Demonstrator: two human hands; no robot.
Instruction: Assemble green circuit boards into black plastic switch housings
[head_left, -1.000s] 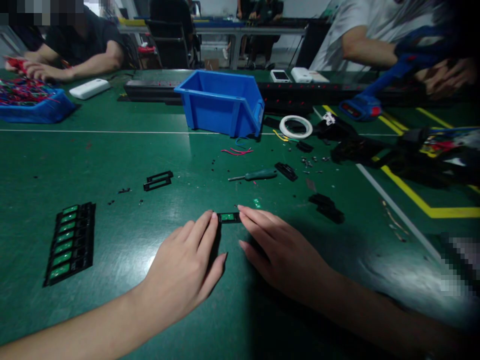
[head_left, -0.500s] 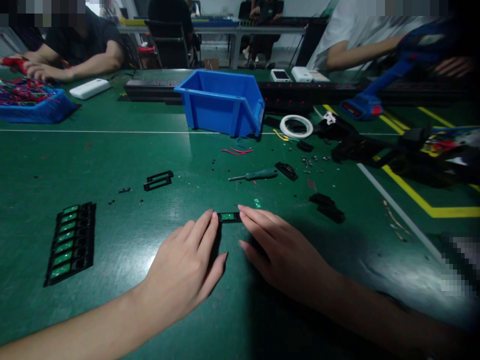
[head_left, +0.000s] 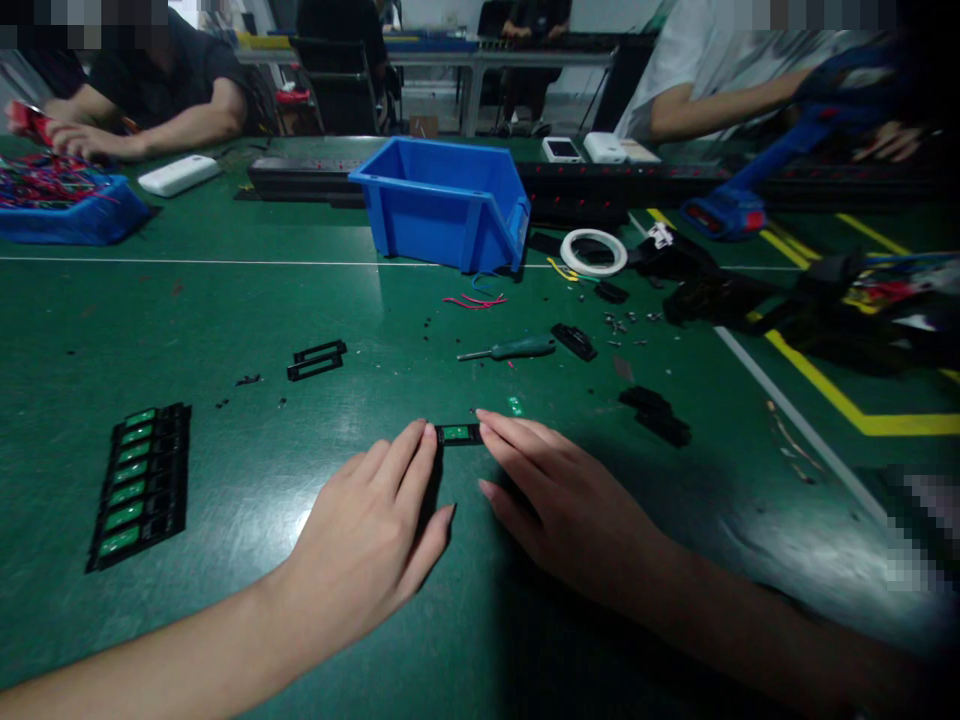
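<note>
A small black plastic frame with a green circuit board in its middle lies on the green table in front of me. My left hand rests its outstretched fingertips on the frame's left end, thumb held apart. On the right end press the fingertips of my right hand, whose thumb also stays clear of the frame. The fingertips hide both ends. Just beyond my right fingers sits a loose green board. To the left, several similar black frames with green boards lie side by side in a column.
Two narrow black frames lie ahead on the left. A green-handled screwdriver, black parts, screws and a white tape roll are scattered right. Behind stands a blue bin. Co-workers sit opposite, near a blue power tool.
Both my hands and the frame under them stay in place. Across the table, a co-worker's hand at left has shifted with a red thing; a hand at far right has moved slightly.
</note>
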